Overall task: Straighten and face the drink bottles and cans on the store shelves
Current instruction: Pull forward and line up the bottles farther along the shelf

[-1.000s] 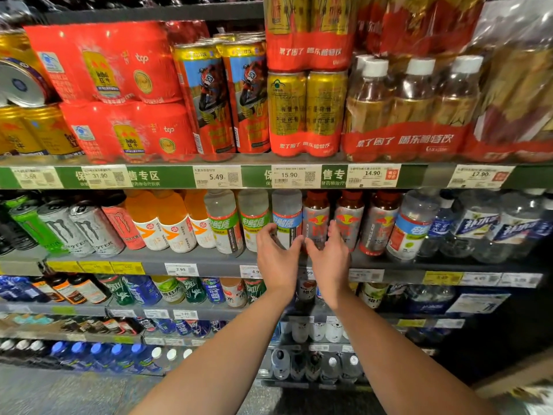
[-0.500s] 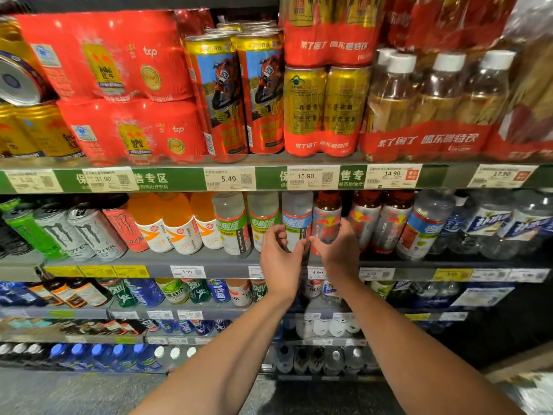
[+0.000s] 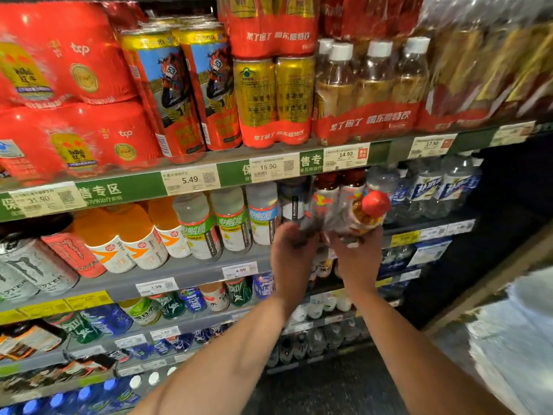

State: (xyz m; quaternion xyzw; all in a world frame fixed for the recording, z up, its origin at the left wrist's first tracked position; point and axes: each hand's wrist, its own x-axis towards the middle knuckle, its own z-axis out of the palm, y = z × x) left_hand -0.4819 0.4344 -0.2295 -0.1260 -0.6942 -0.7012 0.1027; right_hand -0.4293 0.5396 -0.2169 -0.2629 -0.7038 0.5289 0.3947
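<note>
A red-capped bottle (image 3: 366,212) with amber drink is pulled off the middle shelf (image 3: 191,269) and tilted, its cap pointing up and to the right. My right hand (image 3: 354,253) grips it from below. Next to it, my left hand (image 3: 293,250) curls its fingers around the blurred lower end of what looks like the same bottle. Behind the hands stand more red-labelled bottles (image 3: 324,194) and a blue-labelled bottle (image 3: 263,214). To their left are green-labelled bottles (image 3: 199,230); to the right, clear water bottles (image 3: 425,187).
Orange bottles (image 3: 125,235) and Monster cans (image 3: 33,268) fill the middle shelf's left end. The upper shelf (image 3: 191,181) carries red multipacks, tall cans (image 3: 167,91) and shrink-wrapped bottles (image 3: 362,85). Lower shelves hold several small bottles. A dark gap and floor lie to the right.
Both hands have drawn back from the shelf front, and a red-capped bottle has come out and tipped over in them. The camera has moved closer and swung left.
</note>
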